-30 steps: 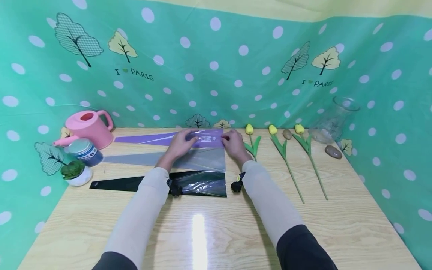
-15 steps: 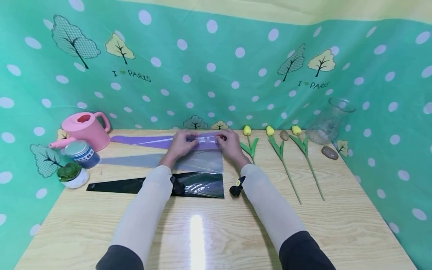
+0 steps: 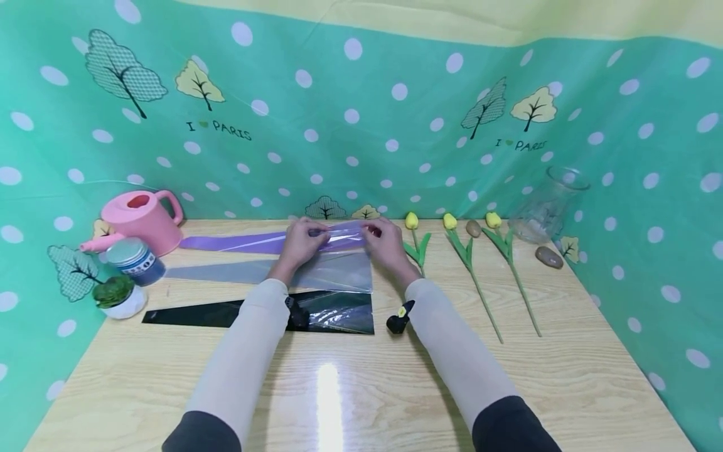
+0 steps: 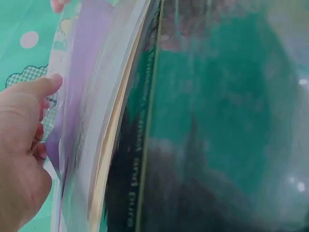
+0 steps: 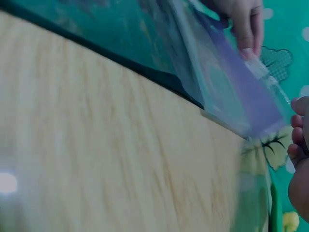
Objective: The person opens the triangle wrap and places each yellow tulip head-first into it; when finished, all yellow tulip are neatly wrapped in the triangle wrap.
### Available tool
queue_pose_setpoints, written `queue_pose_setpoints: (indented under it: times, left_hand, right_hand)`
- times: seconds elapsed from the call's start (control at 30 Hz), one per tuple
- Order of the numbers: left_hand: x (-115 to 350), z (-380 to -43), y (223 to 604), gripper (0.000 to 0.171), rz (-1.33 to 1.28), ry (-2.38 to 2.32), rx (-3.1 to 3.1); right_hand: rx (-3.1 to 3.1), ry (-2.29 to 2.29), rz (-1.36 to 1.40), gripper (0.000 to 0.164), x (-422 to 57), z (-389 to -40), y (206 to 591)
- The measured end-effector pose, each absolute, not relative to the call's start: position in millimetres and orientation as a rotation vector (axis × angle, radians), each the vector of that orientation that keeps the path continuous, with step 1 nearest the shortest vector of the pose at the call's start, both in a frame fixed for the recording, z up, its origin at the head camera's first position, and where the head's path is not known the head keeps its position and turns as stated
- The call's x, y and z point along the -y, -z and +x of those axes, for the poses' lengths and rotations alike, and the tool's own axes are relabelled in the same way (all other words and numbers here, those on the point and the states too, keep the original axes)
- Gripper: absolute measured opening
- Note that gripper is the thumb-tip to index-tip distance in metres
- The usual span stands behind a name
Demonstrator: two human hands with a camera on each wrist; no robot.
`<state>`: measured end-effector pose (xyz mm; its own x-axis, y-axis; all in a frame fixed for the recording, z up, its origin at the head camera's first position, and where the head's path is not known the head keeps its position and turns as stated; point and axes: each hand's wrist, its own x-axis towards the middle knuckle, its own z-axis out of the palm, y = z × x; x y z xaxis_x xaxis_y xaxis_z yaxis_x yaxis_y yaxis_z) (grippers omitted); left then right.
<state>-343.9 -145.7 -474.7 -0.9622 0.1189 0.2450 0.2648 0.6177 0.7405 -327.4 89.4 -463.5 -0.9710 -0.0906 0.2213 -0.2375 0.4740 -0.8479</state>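
Observation:
In the head view a purple flower sleeve (image 3: 234, 243), long and tapering, lies along the back of the table, its wide part raised between my hands. My left hand (image 3: 300, 248) pinches its clear upper side, the thumb showing on the film in the left wrist view. At the wide end my right hand (image 3: 388, 246) pinches the film with thumb and fingers. Closer to me lie a grey translucent sleeve (image 3: 339, 273) and a black sleeve (image 3: 198, 313) with lettering along it. My forearms pass over both, and the left one hides part of the black sleeve.
Three yellow tulips (image 3: 474, 282) lie right of my hands, near two stones (image 3: 549, 257) and a glass vase (image 3: 536, 216). At the left stand a pink watering can (image 3: 149, 223), a blue jar (image 3: 135, 260) and a potted succulent (image 3: 115, 296). A polka-dot curtain (image 3: 339, 138) hangs behind the table.
The purple sleeve's wide part has been lifted and its film bunched between my hands, while its narrow tail has shifted slightly. Both hands keep their places; the head view has tilted a little.

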Motion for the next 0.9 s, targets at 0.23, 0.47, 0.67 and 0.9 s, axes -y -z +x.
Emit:
queue_pose_setpoints:
  times: [0.23, 0.47, 0.67, 0.9]
  left_hand:
    - [149, -344, 481, 0.019, -0.304, 1.372, 2.618]
    - [150, -344, 487, 0.022, -0.274, 1.47, 2.577]
    - [150, -347, 490, 0.024, -0.25, 1.574, 2.515]
    - [151, -347, 491, 0.025, -0.211, 1.615, 2.463]
  right_hand:
    - [2.472, -1.6, 0.161, 0.022, -129, -308, 464]
    - [2.393, -1.808, -0.021, 0.027, -182, -270, 461]
    - [2.433, -1.807, -0.211, 0.026, -207, -241, 462]
    - [2.497, -1.713, -0.188, 0.024, -213, -226, 476]
